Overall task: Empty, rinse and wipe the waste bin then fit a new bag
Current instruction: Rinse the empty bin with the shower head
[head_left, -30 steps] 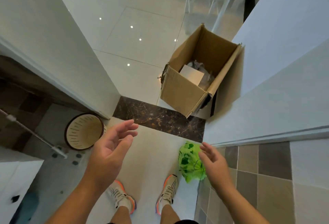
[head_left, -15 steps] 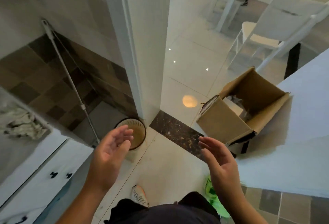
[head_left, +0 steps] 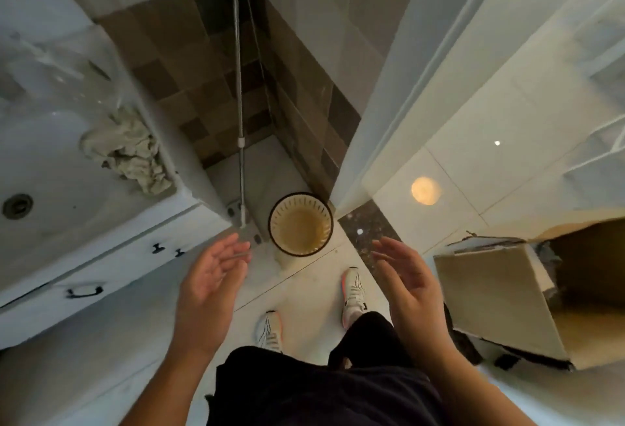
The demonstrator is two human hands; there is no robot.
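The round waste bin (head_left: pixel 300 223), cream inside with slotted walls and a dark rim, stands upright on the floor by the door frame, seen from straight above. It holds no bag and looks empty. My left hand (head_left: pixel 211 277) hovers below and left of the bin, palm turned inward, fingers relaxed and holding nothing. My right hand (head_left: pixel 406 278) hovers to the bin's lower right, fingers also loose and empty. Neither hand touches the bin.
A white sink (head_left: pixel 50 168) with a crumpled grey rag (head_left: pixel 130 155) on its rim is at left, above a white cabinet (head_left: pixel 101 277). A mop handle (head_left: pixel 239 121) leans in the tiled corner. An open cardboard box (head_left: pixel 500 297) stands at right. My feet are below the bin.
The view has swung left and down over the bin, which now lies between my hands. The sink and rag came into view; the green bag is out of sight.
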